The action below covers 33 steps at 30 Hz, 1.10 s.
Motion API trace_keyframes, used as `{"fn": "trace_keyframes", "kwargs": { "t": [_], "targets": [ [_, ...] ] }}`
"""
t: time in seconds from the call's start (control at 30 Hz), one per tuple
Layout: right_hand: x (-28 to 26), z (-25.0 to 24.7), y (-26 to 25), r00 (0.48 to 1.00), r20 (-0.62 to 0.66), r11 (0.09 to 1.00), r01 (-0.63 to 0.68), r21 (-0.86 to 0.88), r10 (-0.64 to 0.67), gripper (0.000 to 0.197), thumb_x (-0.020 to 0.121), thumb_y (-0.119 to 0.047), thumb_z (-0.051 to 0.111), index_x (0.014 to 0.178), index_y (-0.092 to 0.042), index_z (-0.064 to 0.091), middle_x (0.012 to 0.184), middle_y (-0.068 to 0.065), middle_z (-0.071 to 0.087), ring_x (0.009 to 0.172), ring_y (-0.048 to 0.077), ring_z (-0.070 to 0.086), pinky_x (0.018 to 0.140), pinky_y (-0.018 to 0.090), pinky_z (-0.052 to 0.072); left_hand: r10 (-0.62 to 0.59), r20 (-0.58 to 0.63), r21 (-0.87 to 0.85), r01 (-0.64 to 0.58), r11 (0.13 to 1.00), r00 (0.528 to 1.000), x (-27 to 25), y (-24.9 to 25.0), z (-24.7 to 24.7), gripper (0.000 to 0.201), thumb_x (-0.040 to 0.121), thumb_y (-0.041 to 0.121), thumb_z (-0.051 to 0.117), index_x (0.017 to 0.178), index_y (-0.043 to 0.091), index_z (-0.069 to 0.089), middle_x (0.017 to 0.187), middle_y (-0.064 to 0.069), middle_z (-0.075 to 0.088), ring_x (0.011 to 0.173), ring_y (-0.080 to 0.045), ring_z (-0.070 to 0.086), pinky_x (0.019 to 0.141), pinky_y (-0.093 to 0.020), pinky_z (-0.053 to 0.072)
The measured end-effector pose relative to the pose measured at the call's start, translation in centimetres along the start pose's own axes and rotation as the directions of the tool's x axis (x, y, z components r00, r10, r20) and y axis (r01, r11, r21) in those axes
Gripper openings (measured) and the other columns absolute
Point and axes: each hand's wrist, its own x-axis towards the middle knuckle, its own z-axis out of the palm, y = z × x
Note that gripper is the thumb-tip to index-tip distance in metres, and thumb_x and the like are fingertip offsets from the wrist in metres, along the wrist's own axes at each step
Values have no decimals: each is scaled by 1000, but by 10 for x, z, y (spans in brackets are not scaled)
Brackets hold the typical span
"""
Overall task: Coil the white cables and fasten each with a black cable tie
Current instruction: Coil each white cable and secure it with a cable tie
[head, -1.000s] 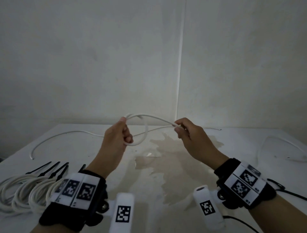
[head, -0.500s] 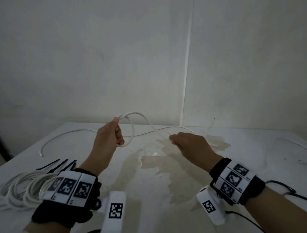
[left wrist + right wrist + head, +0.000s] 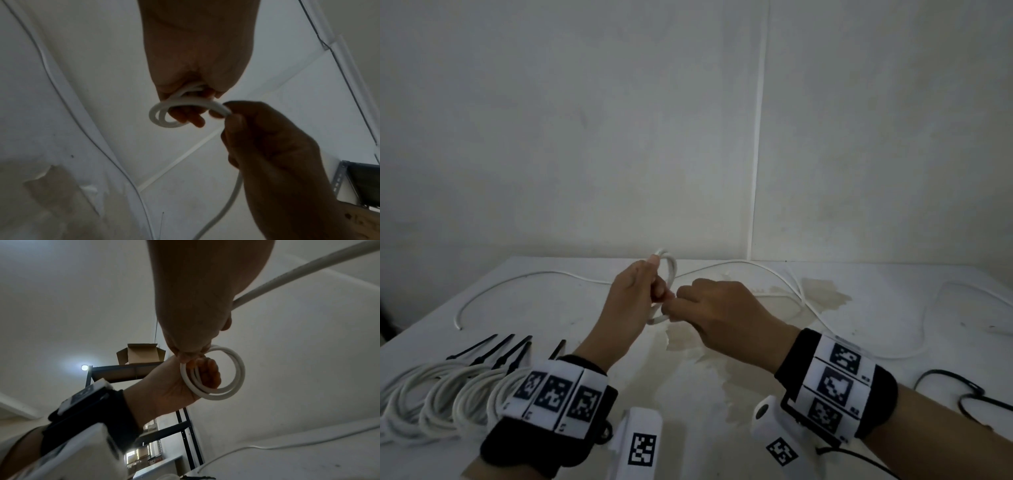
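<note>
On stained white table (image 3: 739, 387), plain wall (image 3: 585, 137)

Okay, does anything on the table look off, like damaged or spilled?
Yes: a large brownish stain spreads across the middle of the white table, below the hands, its edges ragged like peeled surface or a dried spill; which one I cannot tell. The loose white cable trails over its far part. Nothing else stands out.

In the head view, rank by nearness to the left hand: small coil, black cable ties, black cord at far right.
1. small coil, gripped in the left hand
2. black cable ties, left of it on the table
3. black cord, far right edge
</note>
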Motion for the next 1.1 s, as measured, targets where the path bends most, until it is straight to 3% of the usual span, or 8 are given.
{"fn": "trace_keyframes", "kwargs": {
  "t": [0.17, 0.3, 0.4, 0.5, 0.57, 0.73, 0.87, 1.1],
  "targets": [
    [3, -9, 3, 994, -54, 980, -84, 181, 95, 15, 82, -16, 47, 83, -17, 62, 66, -3, 61, 58, 14, 52, 44, 18, 36, -15, 142, 4, 14, 1000, 990, -10, 5, 6, 42, 100, 25, 35, 65, 5, 49, 51, 2, 52, 46, -5, 51, 53, -19, 47],
    [5, -18, 13, 967, -43, 925, -225, 306, 250, 7, 87, -34, 43, 89, -27, 40, 70, 1, 61, 63, 16, 55, 50, 31, 48, -16, 229, 33, 9, 999, 973, -17, 13, 9, 40, 99, 20, 33, 62, 10, 48, 49, 2, 47, 41, -7, 39, 42, -16, 33],
    [8, -23, 20, 965, -113, 950, -208, 231, 238, 13, 86, -37, 43, 86, -25, 46, 62, -3, 55, 59, 10, 45, 47, 18, 35, -45, 292, -11, 50, 999, 955, -19, 17, 10, 39, 100, 29, 33, 67, 12, 45, 53, 4, 39, 43, -5, 30, 43, -17, 26],
    [6, -22, 26, 956, -167, 959, -209, 190, 241, 28, 83, -36, 46, 85, -13, 61, 62, -1, 58, 61, 11, 44, 48, 19, 36, -71, 332, -12, 79, 997, 941, -21, 19, 13, 43, 100, 36, 27, 63, 15, 38, 49, 8, 36, 42, -4, 26, 42, -15, 24],
    [4, -19, 31, 951, -142, 938, -232, 259, 275, 34, 83, -35, 47, 89, -7, 64, 71, 3, 63, 69, 12, 45, 61, 23, 37, -79, 347, -8, 87, 996, 935, -22, 20, 15, 44, 99, 38, 27, 63, 15, 37, 49, 9, 34, 41, -4, 25, 42, -14, 24],
    [1, -18, 43, 904, -22, 806, -370, 462, 427, 37, 89, -35, 45, 88, -5, 66, 79, 6, 61, 70, 14, 51, 64, 23, 39, -86, 298, -103, 122, 987, 951, -25, 22, 14, 42, 98, 30, 32, 60, 14, 36, 47, 9, 28, 43, -7, 19, 42, -17, 19],
    [-5, -13, 44, 884, 4, 744, -395, 538, 467, 32, 91, -23, 43, 104, -4, 65, 96, 9, 68, 83, 10, 55, 75, 15, 42, -113, 225, -237, 167, 957, 968, -22, 27, 14, 40, 97, 26, 36, 60, 14, 34, 46, 8, 24, 40, -6, 16, 41, -18, 16],
    [-16, -6, 37, 830, 63, 622, -463, 632, 554, 36, 92, -20, 45, 124, -9, 57, 117, -10, 55, 108, -6, 48, 90, 1, 35, -152, 157, -326, 196, 925, 976, -15, 23, 13, 40, 97, 26, 39, 58, 15, 34, 45, 8, 26, 38, -6, 17, 40, -18, 16]
  ]
}}
